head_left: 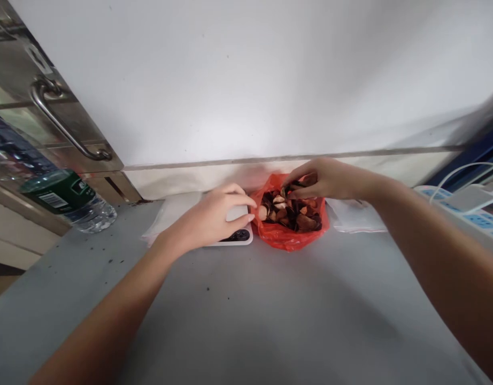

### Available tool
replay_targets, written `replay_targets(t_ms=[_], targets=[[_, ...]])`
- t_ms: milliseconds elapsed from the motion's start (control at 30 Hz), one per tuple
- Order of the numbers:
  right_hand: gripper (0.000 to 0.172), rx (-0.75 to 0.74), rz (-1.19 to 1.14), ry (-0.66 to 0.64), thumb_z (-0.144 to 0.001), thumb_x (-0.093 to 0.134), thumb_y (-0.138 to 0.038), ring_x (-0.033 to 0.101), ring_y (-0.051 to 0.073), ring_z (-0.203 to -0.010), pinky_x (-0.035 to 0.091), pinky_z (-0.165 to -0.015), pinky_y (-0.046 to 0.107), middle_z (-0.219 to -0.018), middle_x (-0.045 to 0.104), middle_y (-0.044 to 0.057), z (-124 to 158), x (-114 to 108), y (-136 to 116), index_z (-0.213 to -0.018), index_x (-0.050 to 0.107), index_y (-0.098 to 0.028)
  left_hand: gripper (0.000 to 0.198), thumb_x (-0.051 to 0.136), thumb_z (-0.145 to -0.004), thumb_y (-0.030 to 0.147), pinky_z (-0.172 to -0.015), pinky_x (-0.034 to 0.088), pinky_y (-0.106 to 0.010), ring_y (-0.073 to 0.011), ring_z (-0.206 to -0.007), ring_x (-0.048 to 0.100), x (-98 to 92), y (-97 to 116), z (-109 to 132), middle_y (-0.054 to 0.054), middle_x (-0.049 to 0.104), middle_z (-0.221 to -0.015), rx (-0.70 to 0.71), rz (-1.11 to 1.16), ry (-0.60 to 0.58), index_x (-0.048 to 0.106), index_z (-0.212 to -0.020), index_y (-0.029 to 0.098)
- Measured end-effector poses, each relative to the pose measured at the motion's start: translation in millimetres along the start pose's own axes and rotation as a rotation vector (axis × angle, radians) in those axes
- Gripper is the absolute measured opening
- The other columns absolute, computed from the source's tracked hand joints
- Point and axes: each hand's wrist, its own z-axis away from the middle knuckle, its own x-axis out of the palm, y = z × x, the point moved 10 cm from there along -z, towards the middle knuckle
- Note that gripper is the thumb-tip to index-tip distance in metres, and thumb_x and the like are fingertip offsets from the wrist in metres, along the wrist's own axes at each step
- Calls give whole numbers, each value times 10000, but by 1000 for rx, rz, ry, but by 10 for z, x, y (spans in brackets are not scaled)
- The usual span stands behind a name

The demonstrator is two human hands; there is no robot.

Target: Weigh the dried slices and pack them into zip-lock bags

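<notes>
A red plastic bag [287,243] stands with its mouth wide, full of dried brown slices [305,220] with dark edges and some paler faces. My right hand [316,179] reaches into its far side, thumb and fingers closed round a few dark slices. Left of the bag, my left hand [216,214] hovers over a small white kitchen scale [249,238], hiding most of it. Its fingers are apart and hold nothing; the fingertips come close to the bag's left rim, and I cannot tell whether they touch it. Black buttons show at the scale's front edge.
Clear plastic bags [172,206] lie left of the scale, and another clear bag [356,216] lies right of the red bag. A green-labelled water bottle [66,192] leans at left near a metal door handle [66,125]. A power strip [481,219] with a white charger sits at right. Dark crumbs dot the grey table [238,321].
</notes>
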Motion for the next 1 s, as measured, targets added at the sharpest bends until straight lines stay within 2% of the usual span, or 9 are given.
replay_targets(t_ms=[133,233,400,500,567,700,767,900,1000], targets=[[272,-114,-142,71,-818,659,-323,712,221,-821,549,-715,327,-956,810,37,-57,-99,-380,-1008,838,-248,314,568,-971,374,-873,530,-334,-224,-973,685,-387,-173,77,-65,733,-1140,-58,-44,151,770,-1147,210],[233,-220,-176,52,-834,638,-224,711,197,-832,544,-777,317,-958,812,36,-239,80,-761,-960,834,-232,369,558,-968,437,-910,537,-354,-255,-1046,692,-538,-442,164,-79,739,-1186,-180,-99,134,765,-1173,210],[304,-157,-129,-8,-877,569,-51,698,162,-815,502,-715,260,-982,808,49,-648,605,-1025,-1022,800,-187,437,518,-959,438,-983,534,-391,-296,-1139,689,-515,-898,288,-109,730,-1288,-378,-183,-31,738,-1244,189],[319,-121,-42,-88,-902,571,-30,696,174,-801,485,-687,259,-979,809,67,-746,878,-1037,-1094,784,-171,439,516,-955,391,-998,530,-369,-286,-1165,691,-424,-1020,319,-104,723,-1343,-434,-178,-137,718,-1287,187],[314,-126,-22,-102,-934,578,-57,709,192,-872,496,-739,265,-1039,809,78,-739,936,-1036,-1154,771,-171,456,521,-959,397,-981,534,-355,-279,-1162,697,-378,-1045,329,-100,721,-1360,-454,-156,-179,695,-1329,195],[385,-71,10,-67,-972,615,-161,706,241,-1095,516,-871,290,-1300,755,96,-656,847,-959,-1344,704,-206,479,510,-981,436,-952,538,-349,-284,-1174,697,-313,-1034,328,-94,707,-1396,-460,-117,-219,668,-1374,214],[435,-37,18,-31,-961,625,-172,704,265,-1126,529,-873,313,-1341,738,104,-599,756,-920,-1389,682,-222,467,505,-984,424,-951,536,-346,-285,-1189,693,-282,-1040,323,-90,702,-1407,-464,-121,-232,672,-1370,220],[422,-5,-48,51,-982,584,-195,724,255,-1079,549,-860,330,-1225,780,110,-462,544,-865,-1393,678,-209,457,493,-979,358,-988,525,-330,-275,-1217,688,-228,-1067,304,-97,704,-1411,-470,-167,-255,676,-1367,199],[335,-42,-70,124,-975,595,-243,723,226,-1002,545,-830,320,-1121,794,91,-336,318,-827,-1280,726,-196,470,501,-967,355,-1007,521,-340,-284,-1231,682,-215,-1060,288,-105,699,-1418,-468,-196,-261,678,-1368,186]])
